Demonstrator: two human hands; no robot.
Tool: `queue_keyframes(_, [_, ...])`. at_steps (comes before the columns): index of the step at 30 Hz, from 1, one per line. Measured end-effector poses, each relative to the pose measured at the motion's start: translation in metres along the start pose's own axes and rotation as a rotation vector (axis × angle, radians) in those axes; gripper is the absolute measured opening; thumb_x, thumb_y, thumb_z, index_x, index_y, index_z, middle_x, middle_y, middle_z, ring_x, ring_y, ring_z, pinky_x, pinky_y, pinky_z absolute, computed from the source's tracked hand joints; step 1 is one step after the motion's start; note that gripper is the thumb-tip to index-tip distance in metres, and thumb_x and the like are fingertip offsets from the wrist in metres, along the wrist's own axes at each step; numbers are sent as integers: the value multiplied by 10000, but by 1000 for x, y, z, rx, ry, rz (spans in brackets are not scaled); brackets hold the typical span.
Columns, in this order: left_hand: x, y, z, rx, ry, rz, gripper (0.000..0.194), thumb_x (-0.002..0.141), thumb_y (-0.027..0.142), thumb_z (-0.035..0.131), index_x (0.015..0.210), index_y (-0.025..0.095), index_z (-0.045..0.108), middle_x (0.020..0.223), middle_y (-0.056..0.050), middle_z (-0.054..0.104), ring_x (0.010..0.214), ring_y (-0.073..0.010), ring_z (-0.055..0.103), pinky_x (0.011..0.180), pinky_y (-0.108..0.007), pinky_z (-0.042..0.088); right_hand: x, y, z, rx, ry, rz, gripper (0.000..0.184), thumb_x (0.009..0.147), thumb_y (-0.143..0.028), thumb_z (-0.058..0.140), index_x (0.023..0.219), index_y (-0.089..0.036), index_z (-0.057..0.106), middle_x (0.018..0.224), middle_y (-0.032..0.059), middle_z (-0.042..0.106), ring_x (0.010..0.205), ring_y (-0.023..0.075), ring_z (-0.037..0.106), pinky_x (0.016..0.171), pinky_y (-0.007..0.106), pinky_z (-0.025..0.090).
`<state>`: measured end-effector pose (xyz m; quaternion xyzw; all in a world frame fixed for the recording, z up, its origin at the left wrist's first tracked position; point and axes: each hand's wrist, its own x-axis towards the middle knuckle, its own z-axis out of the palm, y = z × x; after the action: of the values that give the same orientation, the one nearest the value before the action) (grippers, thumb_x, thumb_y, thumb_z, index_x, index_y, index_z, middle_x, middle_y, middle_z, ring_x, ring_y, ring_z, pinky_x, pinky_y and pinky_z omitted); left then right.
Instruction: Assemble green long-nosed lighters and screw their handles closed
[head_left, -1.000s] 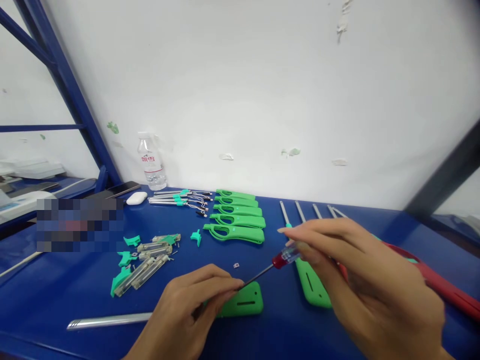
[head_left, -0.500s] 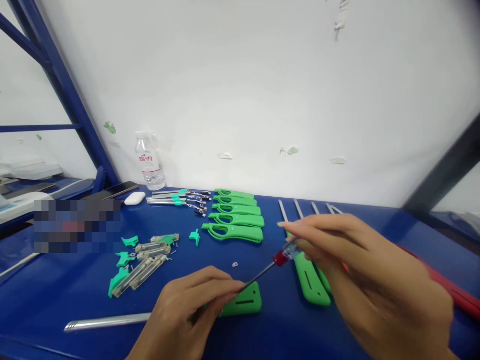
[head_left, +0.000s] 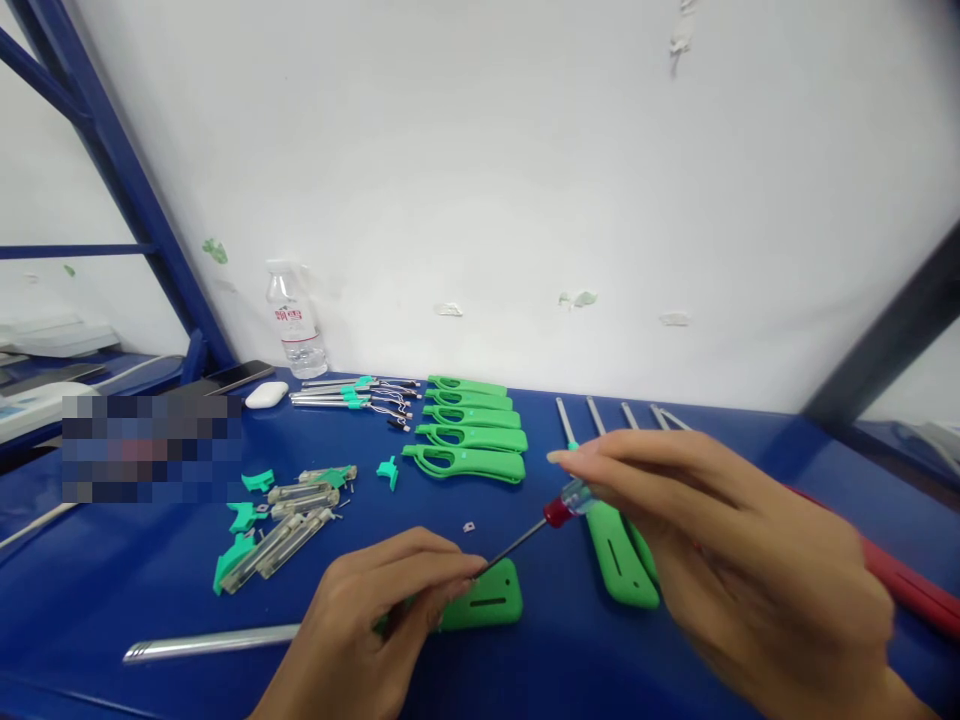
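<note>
My left hand (head_left: pixel 375 620) presses down on a green plastic lighter body (head_left: pixel 484 600) with a long metal tube (head_left: pixel 210 642) lying on the blue table (head_left: pixel 112 590); its fingers are pinched together at the shaft tip. My right hand (head_left: pixel 720 545) grips a small screwdriver (head_left: pixel 551 515) with a red and clear handle, its thin shaft slanting down to the green body by my left fingertips.
Several green lighter shells (head_left: pixel 469 430) lie in a row behind. Metal tubes with wires (head_left: pixel 352 395), a water bottle (head_left: pixel 296 320) and a white case (head_left: pixel 266 394) stand at the back left. Loose green triggers and clear parts (head_left: pixel 281 525) lie left. More green lighters (head_left: pixel 619 550) and a red piece (head_left: pixel 911 590) sit right.
Both hands stay at the same spot on the green body; the right hand has shifted very slightly left with the screwdriver.
</note>
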<state>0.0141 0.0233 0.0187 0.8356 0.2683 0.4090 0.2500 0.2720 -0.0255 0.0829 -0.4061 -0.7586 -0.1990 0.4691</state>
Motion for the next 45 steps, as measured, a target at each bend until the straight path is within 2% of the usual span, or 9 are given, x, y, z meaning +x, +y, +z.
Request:
queue_keyframes(3, [-2,-1,3,-6,5,-1,342,1041,94,607,1177,347,794,1000,39,813,827,-124,785,748,-167,606,1,-1,-1,110,-27,33,346,996,-37,627,1187,-278,786,1075,1,813,835,131,794,735,190,649])
queue_keyframes(8, [-3,0,12,76,69,-5,312,1020,155,680,1193,405,749,977,96,817,675,-94,726,637,-155,561,-2,-3,3,299,39,251,212,1039,-175,690,1135,-344,774,1027,-68,811,857,106,769,814,188,637])
queue_keyframes(11, [0,3,19,88,83,-1,328,1016,160,683,1222,412,722,972,114,816,636,-79,697,635,-144,553,-6,-4,7,377,-5,305,254,1054,-217,694,1249,-376,727,1066,-83,818,881,98,788,829,178,639])
queue_keyframes(16, [4,4,32,135,48,-64,339,1030,177,669,1280,405,682,963,96,801,658,-105,693,617,-185,543,-10,-4,12,451,-116,248,419,1044,-140,659,1406,-344,612,1088,-52,816,927,115,802,852,206,652])
queue_keyframes(22, [7,-2,34,153,-10,-53,296,1015,113,646,1192,348,683,995,66,774,888,-151,754,817,-232,587,-9,-5,17,459,-188,119,404,1057,-96,602,1402,-305,613,1173,-27,824,979,124,815,890,204,657])
queue_keyframes(35, [14,-1,40,303,23,96,209,1046,112,535,958,266,646,867,27,752,789,-197,743,741,-270,595,-14,-5,25,567,-238,73,488,1099,-90,531,1542,-292,560,1284,-9,783,1114,93,762,995,182,602])
queue_keyframes(38, [10,-3,39,299,24,121,228,1047,101,539,1097,283,666,960,29,779,825,-174,754,746,-247,590,-17,-4,27,522,-249,125,540,1092,-82,532,1577,-319,531,1277,-27,782,1113,89,761,1011,188,599])
queue_keyframes(41, [-1,-4,30,412,-20,125,300,1052,161,603,1310,305,652,1177,-2,782,1045,-198,759,923,-296,598,-17,-2,27,523,-250,184,597,1086,-77,537,1606,-367,499,1336,-51,775,1168,88,758,1044,192,591])
queue_keyframes(45, [-18,-6,13,593,-123,111,355,1037,210,658,1374,321,657,1260,-1,755,1139,-224,730,994,-344,590,-18,-3,29,622,-236,189,602,1097,-65,511,1606,-386,499,1425,-59,739,1264,81,720,1092,184,560])
